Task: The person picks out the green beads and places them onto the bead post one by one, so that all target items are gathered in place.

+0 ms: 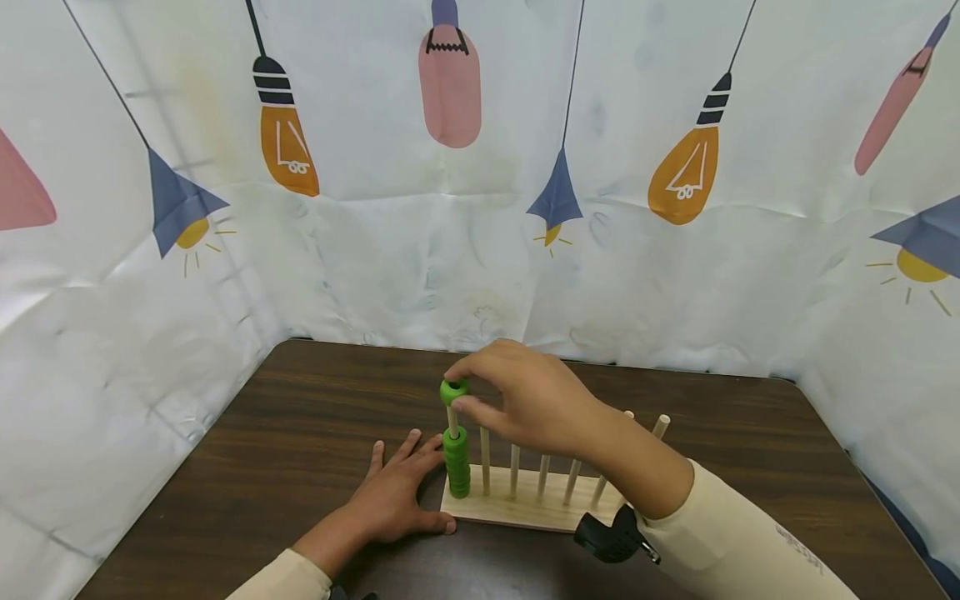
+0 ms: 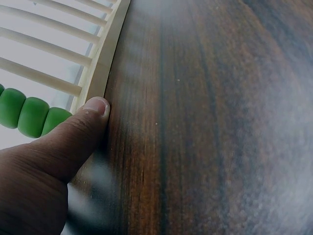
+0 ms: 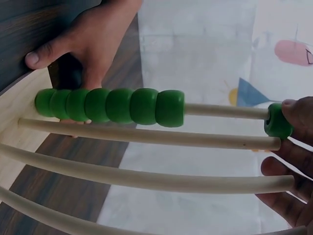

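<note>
A wooden peg board (image 1: 517, 510) with several upright wooden pegs lies on the dark table. Its leftmost peg bears a stack of green beads (image 1: 457, 467). At the top of that peg my right hand (image 1: 532, 400) pinches one more green bead (image 3: 279, 122) between thumb and fingers; the peg's tip sits right at the bead's hole. My left hand (image 1: 397, 492) lies flat on the table with fingers spread at the board's left end. In the left wrist view, the left thumb (image 2: 80, 129) touches the board's near edge.
The dark wood-grain table (image 1: 315, 417) reaches back to a white curtain (image 1: 375, 267) printed with bulbs and lamps. The other pegs (image 3: 161, 182) stand in a row beneath my right forearm, holding no beads where they show. A black wrist strap (image 1: 611, 537) sits by the right sleeve.
</note>
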Tool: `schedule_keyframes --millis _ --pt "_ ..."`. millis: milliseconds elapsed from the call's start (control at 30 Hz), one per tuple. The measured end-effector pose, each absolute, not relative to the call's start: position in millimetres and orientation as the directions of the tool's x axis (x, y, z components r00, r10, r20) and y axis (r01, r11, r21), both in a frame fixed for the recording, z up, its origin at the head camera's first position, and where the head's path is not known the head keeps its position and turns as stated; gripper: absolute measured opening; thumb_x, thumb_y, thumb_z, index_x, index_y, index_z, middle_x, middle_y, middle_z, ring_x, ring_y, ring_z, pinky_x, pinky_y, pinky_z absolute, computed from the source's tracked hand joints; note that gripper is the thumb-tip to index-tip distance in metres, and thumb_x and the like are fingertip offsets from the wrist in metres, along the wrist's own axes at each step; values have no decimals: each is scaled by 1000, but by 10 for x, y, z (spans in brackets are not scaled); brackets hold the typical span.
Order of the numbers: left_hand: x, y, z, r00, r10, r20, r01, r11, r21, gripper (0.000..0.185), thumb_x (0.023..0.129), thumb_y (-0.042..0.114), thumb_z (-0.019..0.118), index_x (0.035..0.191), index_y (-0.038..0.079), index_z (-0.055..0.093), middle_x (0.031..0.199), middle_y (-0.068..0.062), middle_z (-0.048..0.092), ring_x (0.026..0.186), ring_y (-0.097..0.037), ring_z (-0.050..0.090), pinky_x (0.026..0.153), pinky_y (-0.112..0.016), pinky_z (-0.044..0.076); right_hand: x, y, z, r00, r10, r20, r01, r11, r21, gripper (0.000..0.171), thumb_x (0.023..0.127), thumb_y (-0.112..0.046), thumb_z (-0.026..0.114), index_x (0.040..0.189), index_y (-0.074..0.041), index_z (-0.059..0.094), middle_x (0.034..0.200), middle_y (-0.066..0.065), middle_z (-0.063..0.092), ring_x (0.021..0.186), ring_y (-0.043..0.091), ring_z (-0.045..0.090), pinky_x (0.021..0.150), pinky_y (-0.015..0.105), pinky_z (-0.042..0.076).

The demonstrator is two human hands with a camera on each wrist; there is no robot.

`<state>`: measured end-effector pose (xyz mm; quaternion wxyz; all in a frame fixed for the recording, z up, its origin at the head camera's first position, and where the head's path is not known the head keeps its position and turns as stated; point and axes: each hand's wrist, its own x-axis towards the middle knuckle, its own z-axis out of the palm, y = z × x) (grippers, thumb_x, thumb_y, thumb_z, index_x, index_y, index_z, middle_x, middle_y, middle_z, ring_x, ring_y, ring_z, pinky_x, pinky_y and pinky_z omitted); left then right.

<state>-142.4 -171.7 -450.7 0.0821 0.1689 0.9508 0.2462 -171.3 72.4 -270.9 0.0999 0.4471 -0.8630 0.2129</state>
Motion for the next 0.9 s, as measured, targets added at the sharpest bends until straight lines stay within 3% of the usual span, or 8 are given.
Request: schedule_keyframes --millis 367,900 --pt "-1421 -1724 -4507 -925 375 -60 296 812 504 95 74 65 84 153 27 50 165 -4 33 154 -41 14 110 -79 -3 -1723 695 -2726 -588 -740 327 -808 524 -269 30 98 -37 72 123 -23 72 116 -12 69 110 8 61 74 32 54" --pt "-1435 -1790 -4555 -924 377 -65 299 816 495 94 72 70 81 152 29 51 165 1 32 155 -38 13 111 -77 -4 -1679 1293 -2568 -728 -590 350 -681 678 -275 29 96 -39 74 120 -22 73 117 -7 69 117 15 61 87 45 56"
